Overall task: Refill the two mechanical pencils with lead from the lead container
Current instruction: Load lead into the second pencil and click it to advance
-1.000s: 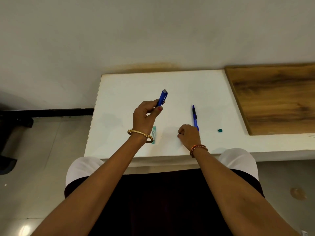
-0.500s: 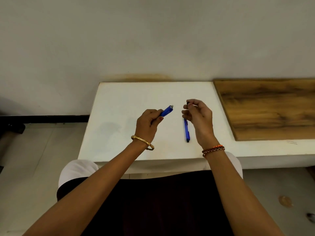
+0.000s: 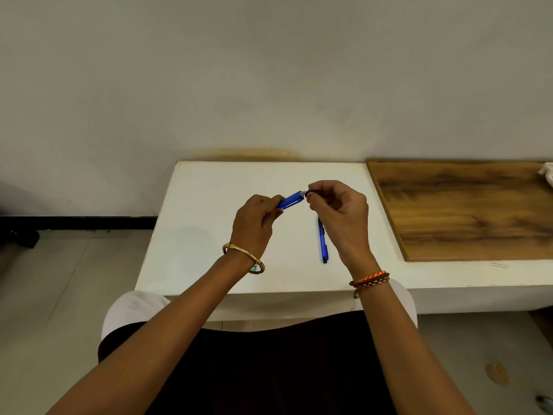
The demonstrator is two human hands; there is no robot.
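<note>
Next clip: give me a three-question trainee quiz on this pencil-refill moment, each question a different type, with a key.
1. True or false: both pencils are lifted off the table.
2. Which hand grips the raised pencil's barrel? A) left hand B) right hand C) neither
3. Fill in: the second pencil lies on the white table, partly hidden under the ____ hand.

Key:
1. False; one lies on the table.
2. A; the right hand pinches something small and dark at its end.
3. right
</note>
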